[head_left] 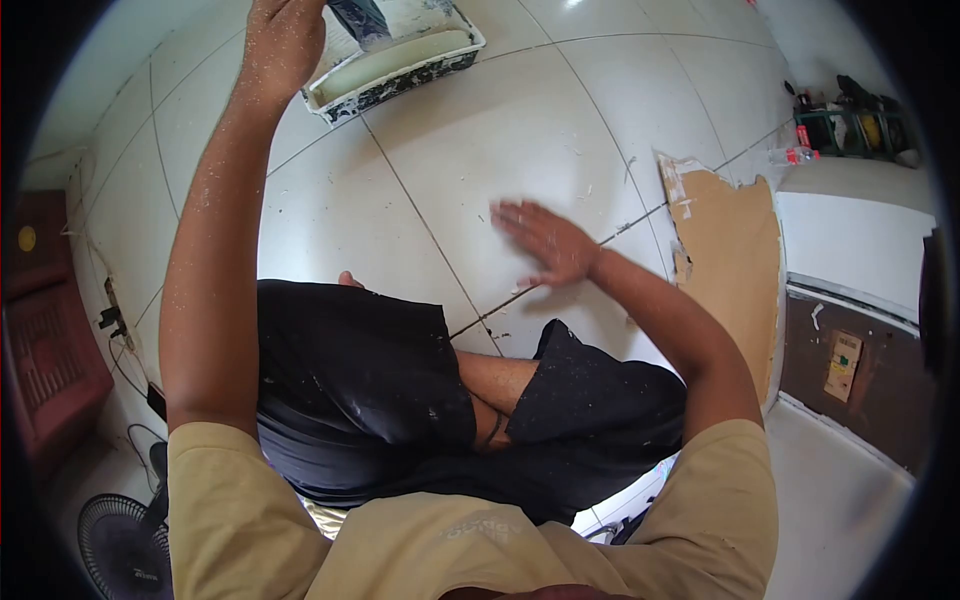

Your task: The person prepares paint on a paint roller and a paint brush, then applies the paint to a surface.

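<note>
Head view: your right hand (548, 242), right of centre, is motion-blurred over the tiled floor (480, 140), fingers extended and gripping nothing. Your left hand (285, 45), upper left, is beside the tray (400, 88) at upper centre; its grip on the dark tool (362, 22) cannot be determined. Loose debris (492, 332) lies on the tiles; the extent completed or outstanding is indeterminable

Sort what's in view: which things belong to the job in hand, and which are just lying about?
Likely in the job:
stained tray, near left hand
dark item at the tray, partly out of view
floor, beneath open right hand

Just lying about, it seems:
cardboard
bottle
fan
</note>
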Demonstrator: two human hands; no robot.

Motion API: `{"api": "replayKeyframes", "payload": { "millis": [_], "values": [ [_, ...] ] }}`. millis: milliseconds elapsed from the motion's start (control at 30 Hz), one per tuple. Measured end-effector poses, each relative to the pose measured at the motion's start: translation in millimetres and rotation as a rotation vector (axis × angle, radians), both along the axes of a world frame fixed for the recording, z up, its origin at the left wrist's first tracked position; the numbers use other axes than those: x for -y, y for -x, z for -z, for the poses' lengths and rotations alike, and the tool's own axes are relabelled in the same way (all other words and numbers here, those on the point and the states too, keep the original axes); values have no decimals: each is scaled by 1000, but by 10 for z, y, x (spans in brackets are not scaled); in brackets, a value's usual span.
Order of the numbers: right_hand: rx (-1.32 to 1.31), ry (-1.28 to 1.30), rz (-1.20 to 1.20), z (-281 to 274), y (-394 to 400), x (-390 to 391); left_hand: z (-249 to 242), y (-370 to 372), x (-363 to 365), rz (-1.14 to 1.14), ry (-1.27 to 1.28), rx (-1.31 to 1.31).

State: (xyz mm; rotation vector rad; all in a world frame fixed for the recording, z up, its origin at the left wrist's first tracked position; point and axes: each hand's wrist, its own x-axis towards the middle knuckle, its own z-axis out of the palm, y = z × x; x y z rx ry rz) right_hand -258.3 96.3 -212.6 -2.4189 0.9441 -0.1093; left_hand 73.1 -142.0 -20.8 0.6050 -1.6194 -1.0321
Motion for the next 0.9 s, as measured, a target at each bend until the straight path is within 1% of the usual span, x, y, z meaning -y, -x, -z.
{"api": "replayKeyframes", "payload": {
  "millis": [33,100,133,167,200,233,267,300,333,367,433,467,533,567,633,667,733,767,833,867,900],
  "values": [
    [-2,-68,0,-47,-15,-174,-9,16,9,8,-2,-10],
    [-10,-87,-18,-82,18,-344,18,17,38,16,-21,-88],
    [-71,-41,27,-65,97,-351,7,-4,36,57,35,-76],
    [-128,-1,69,-34,171,-365,-1,-18,33,53,26,-72],
    [-181,116,235,15,278,-270,-21,-8,40,0,-18,-26],
    [-134,209,452,35,370,-132,-30,10,57,-52,-57,18],
    [-148,305,645,212,524,52,-15,26,64,-52,-60,21],
    [-171,398,710,235,593,278,-3,43,78,-50,-81,-2],
    [-260,340,727,382,684,498,4,52,104,-51,-98,-24],
    [-252,341,726,435,661,700,28,57,140,-55,-95,-17],
    [-328,432,789,504,409,1019,104,68,196,13,7,-89],
    [-322,426,791,511,289,1123,62,89,160,15,4,-81],
    [-173,390,640,506,46,1225,-35,133,60,-77,-90,-26],
    [-112,402,513,473,-77,1212,-31,167,55,-74,-85,-22],
    [-112,404,362,374,-352,1098,26,215,53,-76,-44,-123],
    [-74,357,309,331,-460,1026,54,198,94,-77,-36,-122],
    [-39,315,197,257,-639,879,100,130,215,23,-52,-89],
    [-15,260,135,238,-702,801,108,114,210,19,-45,-86],
    [-53,210,1,181,-786,619,122,104,192,105,43,-84],
    [-55,220,-7,148,-792,525,105,90,165,97,53,-85],
    [-61,179,-85,107,-781,421,96,67,134,69,49,-31]
  ]
}}
